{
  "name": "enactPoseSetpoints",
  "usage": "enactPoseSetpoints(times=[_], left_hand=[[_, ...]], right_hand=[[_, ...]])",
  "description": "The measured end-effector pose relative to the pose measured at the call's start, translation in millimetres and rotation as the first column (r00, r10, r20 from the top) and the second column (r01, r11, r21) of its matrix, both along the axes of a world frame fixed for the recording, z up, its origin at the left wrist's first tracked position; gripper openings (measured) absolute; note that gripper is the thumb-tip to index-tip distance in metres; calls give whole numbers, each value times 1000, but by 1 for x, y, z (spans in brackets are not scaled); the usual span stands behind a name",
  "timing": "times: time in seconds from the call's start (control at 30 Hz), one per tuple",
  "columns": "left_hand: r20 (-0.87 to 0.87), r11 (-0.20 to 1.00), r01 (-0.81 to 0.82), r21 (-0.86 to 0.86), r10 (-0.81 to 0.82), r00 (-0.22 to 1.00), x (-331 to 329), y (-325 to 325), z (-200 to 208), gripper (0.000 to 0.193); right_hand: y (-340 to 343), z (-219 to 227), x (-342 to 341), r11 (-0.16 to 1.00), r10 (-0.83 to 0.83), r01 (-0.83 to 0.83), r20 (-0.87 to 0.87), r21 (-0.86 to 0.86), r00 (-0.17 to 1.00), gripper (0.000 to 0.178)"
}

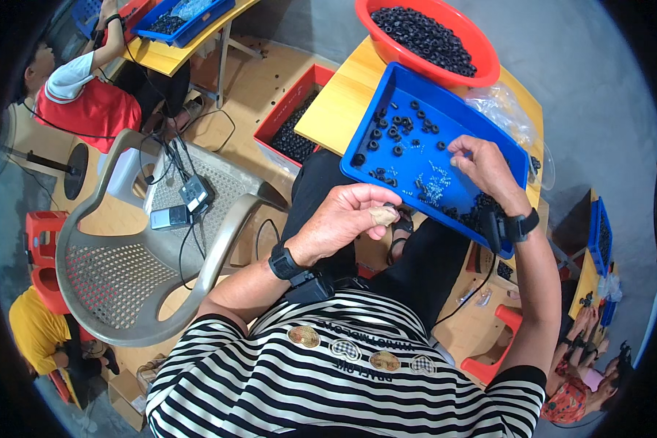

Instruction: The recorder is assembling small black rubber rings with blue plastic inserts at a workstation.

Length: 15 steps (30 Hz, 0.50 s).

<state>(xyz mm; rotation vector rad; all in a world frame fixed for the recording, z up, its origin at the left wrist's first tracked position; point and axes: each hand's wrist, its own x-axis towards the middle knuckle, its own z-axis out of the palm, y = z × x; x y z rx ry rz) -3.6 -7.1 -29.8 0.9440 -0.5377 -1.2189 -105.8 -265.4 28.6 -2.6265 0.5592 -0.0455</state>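
My left hand (pixel 347 220) is closed in front of the tray's near edge, with a tan cover (pixel 384 215) on one digit. A dark bit shows at its fingertips, too small to name. Over the tray's right half, my right hand (pixel 482 169) has its fingertips drawn together; whatever they may hold is hidden. The blue plastic tray (pixel 439 102) slants toward my lap. Loose black ring-shaped parts (pixel 396 133) lie scattered in it, with more black parts (pixel 482 212) heaped in its near right corner. Small clear or silvery pieces (pixel 434 184) are spread near its middle.
A red basin (pixel 489 51) full of black rings stands beyond the tray on a yellow table (pixel 343 102). Left of it sits a red box (pixel 310 77) of black parts. A grey plastic chair (pixel 117 274) bears devices and cables. Other people (pixel 87 109) sit nearby.
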Motion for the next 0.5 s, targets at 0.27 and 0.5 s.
enactPoseSetpoints(times=[0.27, 0.5], left_hand=[[-33, 1000, 2, -12, -2, 999, 5, 3, -2, 23], [-14, 999, -23, -42, 23, 1000, 12, 7, -6, 23]], right_hand=[[-2, -31, 37, 995, 65, -71, -81, -76, 995, 16], [-5, -46, 41, 977, 190, -190, -11, -101, 982, 17]])
